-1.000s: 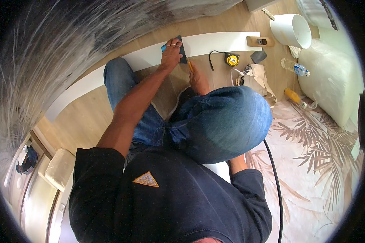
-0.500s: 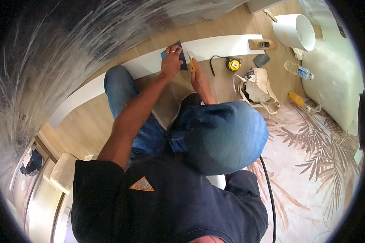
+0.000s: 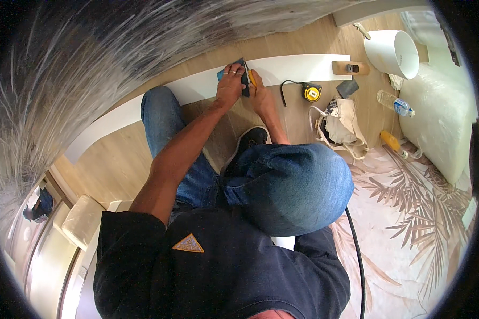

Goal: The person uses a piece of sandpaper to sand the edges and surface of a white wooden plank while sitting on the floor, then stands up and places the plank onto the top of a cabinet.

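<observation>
A long white strip lies across the wood-look floor in front of me. My left hand presses down a dark flat scraper with a blue part on the strip, its fingers bent over the tool. In my right hand is a yellow utility knife, closed in the fingers. The knife stands against the scraper's right edge, above the strip; whether its tip cuts into the strip is too small to tell. Both hands are close together, right of my bent left knee.
To the right are a yellow tape measure, a wooden hand plane, a dark square pad, a cloth bag, a white bucket, a plastic bottle and a yellow bottle. A black cable runs beside my right knee.
My right hand has brought the knife up and left against the scraper's edge. The left hand stays on the scraper. The whole view has shifted slightly.
</observation>
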Demonstrator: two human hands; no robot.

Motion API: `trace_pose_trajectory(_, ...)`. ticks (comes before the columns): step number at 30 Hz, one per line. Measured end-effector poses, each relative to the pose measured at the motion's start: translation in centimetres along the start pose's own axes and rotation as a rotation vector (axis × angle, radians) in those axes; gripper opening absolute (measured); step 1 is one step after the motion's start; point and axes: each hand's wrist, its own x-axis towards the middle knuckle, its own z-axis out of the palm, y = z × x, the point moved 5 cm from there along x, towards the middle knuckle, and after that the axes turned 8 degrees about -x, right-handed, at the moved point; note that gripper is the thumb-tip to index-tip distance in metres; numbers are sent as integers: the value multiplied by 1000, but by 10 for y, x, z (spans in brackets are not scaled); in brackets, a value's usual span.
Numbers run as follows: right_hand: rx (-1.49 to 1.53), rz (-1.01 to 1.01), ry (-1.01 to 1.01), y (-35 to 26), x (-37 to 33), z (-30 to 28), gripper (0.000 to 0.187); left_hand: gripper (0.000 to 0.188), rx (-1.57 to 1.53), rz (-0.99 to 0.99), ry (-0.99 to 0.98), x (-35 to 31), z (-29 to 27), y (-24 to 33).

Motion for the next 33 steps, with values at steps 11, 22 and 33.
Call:
trace_pose_trajectory(11,-75,-42,22,2,2,12,56,64,52,-1,17,-2,4,-8)
trace_pose_trajectory(22,-122,-156,167,20,-7,13,54,63,85,-12,-36,1,7,-2)
trace_pose_trajectory(33,-148,101,-130,12,-32,3,51,62,62,3,-16,0,5,-2)
